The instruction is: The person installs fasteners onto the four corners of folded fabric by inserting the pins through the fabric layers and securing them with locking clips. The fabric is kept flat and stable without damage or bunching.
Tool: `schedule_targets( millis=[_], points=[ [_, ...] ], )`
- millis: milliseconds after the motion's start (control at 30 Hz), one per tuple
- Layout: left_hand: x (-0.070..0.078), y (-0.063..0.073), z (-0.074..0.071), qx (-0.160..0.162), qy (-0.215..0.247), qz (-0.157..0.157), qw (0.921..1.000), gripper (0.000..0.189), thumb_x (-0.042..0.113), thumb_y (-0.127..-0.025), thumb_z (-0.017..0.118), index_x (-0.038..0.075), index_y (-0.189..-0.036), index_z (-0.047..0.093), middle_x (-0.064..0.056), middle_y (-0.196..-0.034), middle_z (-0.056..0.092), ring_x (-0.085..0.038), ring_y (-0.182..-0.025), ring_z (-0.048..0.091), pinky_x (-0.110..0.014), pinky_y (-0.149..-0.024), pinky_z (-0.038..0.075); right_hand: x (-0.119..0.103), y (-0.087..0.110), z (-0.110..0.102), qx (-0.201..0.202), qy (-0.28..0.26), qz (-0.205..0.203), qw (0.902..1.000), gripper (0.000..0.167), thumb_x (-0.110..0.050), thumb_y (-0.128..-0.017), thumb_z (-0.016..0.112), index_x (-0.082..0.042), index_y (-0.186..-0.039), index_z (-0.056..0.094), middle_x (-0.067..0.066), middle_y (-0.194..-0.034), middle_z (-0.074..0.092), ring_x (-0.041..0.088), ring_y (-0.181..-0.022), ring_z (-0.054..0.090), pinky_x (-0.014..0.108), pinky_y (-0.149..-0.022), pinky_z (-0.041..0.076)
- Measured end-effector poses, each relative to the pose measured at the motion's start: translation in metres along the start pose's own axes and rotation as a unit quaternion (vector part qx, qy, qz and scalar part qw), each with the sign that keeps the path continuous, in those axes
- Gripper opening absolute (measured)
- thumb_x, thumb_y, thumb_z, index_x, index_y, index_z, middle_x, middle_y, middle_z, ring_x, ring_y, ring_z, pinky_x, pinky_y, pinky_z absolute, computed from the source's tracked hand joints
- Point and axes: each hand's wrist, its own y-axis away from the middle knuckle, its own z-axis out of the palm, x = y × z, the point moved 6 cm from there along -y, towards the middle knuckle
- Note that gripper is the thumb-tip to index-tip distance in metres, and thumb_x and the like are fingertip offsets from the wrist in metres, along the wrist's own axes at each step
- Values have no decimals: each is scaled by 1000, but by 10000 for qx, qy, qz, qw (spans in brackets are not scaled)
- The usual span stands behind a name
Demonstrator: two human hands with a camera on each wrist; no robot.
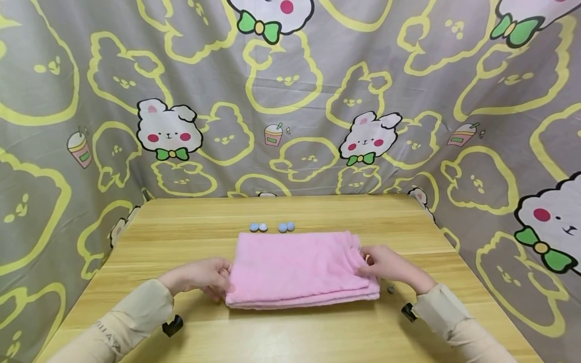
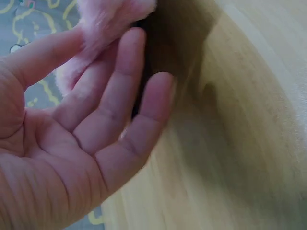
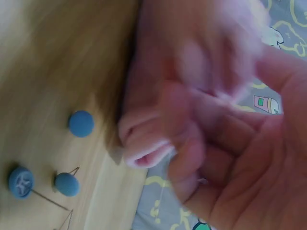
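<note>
A folded pink fluffy cloth (image 1: 290,267) lies in a layered rectangle on the wooden table. My left hand (image 1: 204,276) holds its left edge; in the left wrist view, thumb and index finger pinch the pink pile (image 2: 108,24) while the other fingers extend loosely. At the opposite edge, my right hand (image 1: 389,264) grips the upper layers near the right corner. Motion blur softens that grip in the right wrist view, where rolled folds of cloth (image 3: 144,122) show beside the curled fingers.
Small blue round buttons (image 1: 254,227) sit in two pairs behind the cloth; thin pins show by some blue buttons (image 3: 67,184) in the right wrist view. A small dark piece (image 1: 391,289) lies under the right wrist. A patterned grey curtain (image 1: 308,121) encloses the table (image 1: 290,338).
</note>
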Motion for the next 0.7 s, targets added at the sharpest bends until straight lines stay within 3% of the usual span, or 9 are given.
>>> schedule_targets(
  millis=[200, 333, 500, 700],
  points=[
    [-11, -1, 5, -34, -362, -480, 9982, 22, 11, -83, 72, 2, -99, 59, -10, -82, 73, -21, -72, 70, -33, -61, 57, 3, 2, 13, -950, 3, 473, 9943, 33, -27, -86, 71, -13, -64, 51, -5, -55, 55, 10, -51, 54, 22, -48, 43],
    [-13, 0, 5, 2, -1054, -714, 9919, 15, 17, -84, 73, 6, -88, 63, -8, -78, 73, -17, -68, 69, -29, -55, 55, 8, 4, 15, -1253, 16, 1018, 9869, 33, -28, -87, 70, -11, -63, 56, 4, -56, 62, 16, -51, 60, 28, -48, 50],
    [-6, 0, -7, 220, -1840, -846, 9790, 21, 30, -86, 70, 9, -84, 66, -4, -79, 73, -17, -73, 68, -35, -60, 56, 21, -5, -2, -1166, 301, 1289, 9843, 36, -33, -91, 66, -4, -70, 65, 9, -57, 66, 18, -49, 61, 30, -52, 51],
    [4, -11, -38, 941, -1505, -538, 9826, 30, 33, -94, 61, 3, -100, 61, -8, -85, 69, -20, -74, 67, -37, -62, 56, 41, -24, -30, -638, -23, 1360, 9887, 40, -35, -98, 55, 2, -94, 67, 11, -69, 69, 24, -61, 66, 35, -65, 54]
  ],
)
